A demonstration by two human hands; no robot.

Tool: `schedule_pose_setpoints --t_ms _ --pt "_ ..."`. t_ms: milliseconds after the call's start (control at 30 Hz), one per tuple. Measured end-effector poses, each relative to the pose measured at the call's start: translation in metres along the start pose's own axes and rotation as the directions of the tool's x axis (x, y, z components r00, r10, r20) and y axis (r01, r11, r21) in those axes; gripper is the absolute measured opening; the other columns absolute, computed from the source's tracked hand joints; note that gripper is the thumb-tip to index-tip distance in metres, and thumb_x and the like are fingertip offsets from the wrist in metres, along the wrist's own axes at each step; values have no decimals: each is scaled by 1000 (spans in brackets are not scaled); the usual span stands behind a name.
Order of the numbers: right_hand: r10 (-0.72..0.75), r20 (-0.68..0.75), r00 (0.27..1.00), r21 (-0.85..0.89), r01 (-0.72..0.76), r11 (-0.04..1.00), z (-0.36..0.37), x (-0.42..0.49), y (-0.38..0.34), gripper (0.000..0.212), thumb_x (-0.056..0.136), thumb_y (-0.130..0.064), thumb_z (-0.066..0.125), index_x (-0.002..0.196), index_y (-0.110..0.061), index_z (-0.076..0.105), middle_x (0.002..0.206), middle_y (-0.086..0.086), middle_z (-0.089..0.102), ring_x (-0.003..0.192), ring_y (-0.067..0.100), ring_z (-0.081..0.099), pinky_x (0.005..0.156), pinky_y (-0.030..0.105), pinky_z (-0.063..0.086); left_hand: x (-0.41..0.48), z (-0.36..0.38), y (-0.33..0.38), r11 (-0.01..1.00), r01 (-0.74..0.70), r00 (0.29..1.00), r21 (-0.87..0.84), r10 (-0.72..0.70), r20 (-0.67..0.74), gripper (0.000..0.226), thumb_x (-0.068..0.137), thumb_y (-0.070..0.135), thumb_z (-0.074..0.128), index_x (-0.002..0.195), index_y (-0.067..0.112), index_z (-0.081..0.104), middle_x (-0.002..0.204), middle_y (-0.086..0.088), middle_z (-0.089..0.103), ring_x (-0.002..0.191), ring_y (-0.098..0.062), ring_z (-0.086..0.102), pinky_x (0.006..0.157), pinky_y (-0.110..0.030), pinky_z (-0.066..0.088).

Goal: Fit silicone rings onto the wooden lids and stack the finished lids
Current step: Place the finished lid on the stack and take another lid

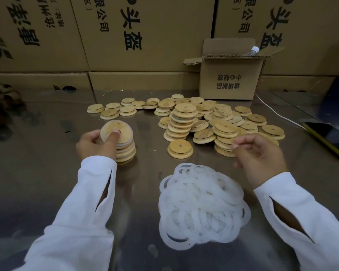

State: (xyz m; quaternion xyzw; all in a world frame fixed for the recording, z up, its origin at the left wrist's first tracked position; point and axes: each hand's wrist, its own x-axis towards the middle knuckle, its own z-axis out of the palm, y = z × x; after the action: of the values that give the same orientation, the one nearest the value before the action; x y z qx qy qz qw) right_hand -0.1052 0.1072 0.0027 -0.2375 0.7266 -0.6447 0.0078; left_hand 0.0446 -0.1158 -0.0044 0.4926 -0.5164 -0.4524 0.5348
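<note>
Holding a ringed lid [123,133] in my left hand [95,142], thumb pressed on its face and fingers [90,136] curled round the rim, I have it just above the stack [126,152], which stands left of and beyond the rings [202,208]. The lid is tilted, its face turned up and toward me. Being a round disc it has no long axis, only the one through its middle hole, which my thumb seems to cover. I judge the wood light, stiff and dry, safe to take by the rim. The white band round it looks soft and stretchy, so a hard pinch on the edge could roll it off. My right hand [256,153] hovers right of and just beyond the rings, fingers loosely curled, grasping nothing I can see. Beyond the rings, bare lids [204,118] lie heaped on the surface [47,173].
</note>
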Motion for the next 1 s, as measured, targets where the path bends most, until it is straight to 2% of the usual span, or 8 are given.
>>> schedule_pose_setpoints --t_ms 100,233,367,467,667,800,867,1000 --pt "-35 -218 975 -17 32 999 -11 9 -3 22 84 -9 59 76 -29 59 71 -17 60 60 2 60 60 23 51 3 0 -4 998 37 999 59 -37 6 30 76 32 71 100 19 59 118 -10 57 91 -26 57 77 -30 42" --pt "54 -324 945 -5 -58 998 -20 21 1 25 84 -8 56 74 -31 57 94 2 65 89 23 63 84 42 52 3 -1 -3 996 62 998 64 -63 9 34 78 33 70 105 16 60 118 -10 57 87 -24 54 76 -29 39" --pt "57 -343 938 -65 -85 994 -22 27 8 18 84 -9 55 85 -27 59 95 2 63 86 23 61 82 40 51 2 -1 -1 994 103 993 37 -105 45 35 80 32 68 109 16 59 104 -4 58 86 -23 52 74 -30 37" --pt "-32 -393 919 -200 -52 978 -27 32 14 24 83 -8 56 97 -27 55 107 1 57 79 11 53 73 29 45 2 1 0 992 123 990 -9 -122 67 27 82 32 66 104 18 60 98 -1 59 81 -20 53 69 -26 36" --pt "-44 -293 955 -479 -106 871 -33 40 27 51 81 -15 63 129 -21 46 141 8 34 127 29 36 101 38 33 3 2 1 990 121 991 -73 -117 61 18 82 30 66 95 21 58 93 1 59 79 -16 54 66 -23 36" --pt "55 -211 976 -508 -157 847 -33 42 31 54 84 -22 62 134 -22 41 147 7 27 133 31 30 105 44 31 5 4 6 971 203 979 -130 -197 58 14 81 29 66 84 19 57 73 6 53 63 -7 48 70 -24 34" --pt "72 -199 977 -504 -165 848 -32 42 31 54 85 -25 62 135 -23 41 149 6 24 134 31 29 106 44 31 6 5 8 962 244 969 -126 -239 57 19 82 30 66 74 17 54 71 5 52 65 -13 49 73 -24 33" --pt "85 -199 976 -499 -175 849 -30 41 32 56 84 -27 63 135 -22 40 152 1 14 136 32 26 105 43 31 7 7 7 959 258 966 -116 -253 63 31 85 32 62 109 14 59 94 -3 53 83 -20 48 77 -25 33"
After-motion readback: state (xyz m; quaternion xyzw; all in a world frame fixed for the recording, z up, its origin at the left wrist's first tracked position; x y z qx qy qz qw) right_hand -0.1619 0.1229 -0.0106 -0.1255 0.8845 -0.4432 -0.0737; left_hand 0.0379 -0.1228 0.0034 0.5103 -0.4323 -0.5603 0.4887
